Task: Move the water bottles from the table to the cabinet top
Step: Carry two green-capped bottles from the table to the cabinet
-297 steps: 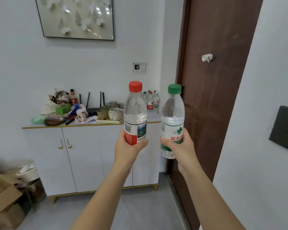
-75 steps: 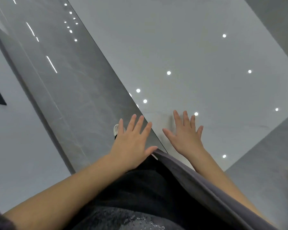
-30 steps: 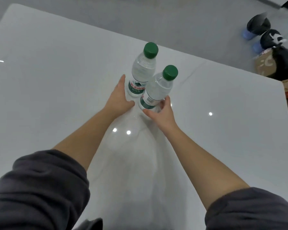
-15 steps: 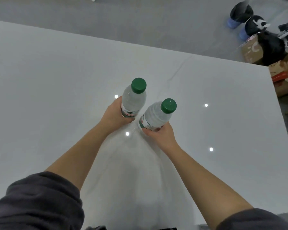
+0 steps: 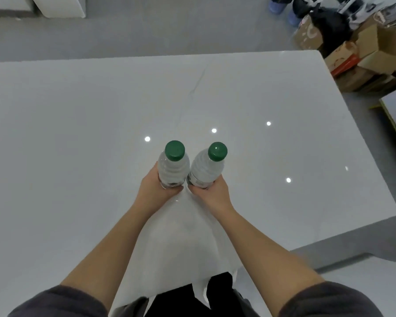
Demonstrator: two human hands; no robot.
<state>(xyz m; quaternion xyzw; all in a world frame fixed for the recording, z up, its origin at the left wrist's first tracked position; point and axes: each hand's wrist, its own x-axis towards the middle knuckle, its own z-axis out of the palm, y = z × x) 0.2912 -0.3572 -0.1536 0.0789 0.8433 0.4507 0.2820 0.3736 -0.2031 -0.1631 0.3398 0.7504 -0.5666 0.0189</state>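
A person looks down at a big, shiny white table (image 5: 78,110). The left hand (image 5: 154,191) is wrapped round the low part of the left water bottle (image 5: 173,170). The right hand (image 5: 213,193) is wrapped round the low part of the right water bottle (image 5: 206,169). Each hand has its thumb on the near side of its bottle, and the fingers curl round the far side, where they are mostly hidden.

Both bottles are clear and each has a round green top. The left green cap (image 5: 174,150) and the right green cap (image 5: 217,151) sit side by side. The bottles are just beside each other over the middle of the table, near the person. I cannot tell if they touch each other. I cannot tell if their bottoms rest on the table, because the hands hide them. The top of the right water bottle leans a little to the right.

Both arms are bare up to the dark sleeves (image 5: 60,300) at the bottom of the view. Small white spots of light (image 5: 147,139) shine on the table. Past the far edge of the table is a grey floor (image 5: 158,30). Brown cardboard boxes (image 5: 364,58) sit on the floor by the far right corner of the table
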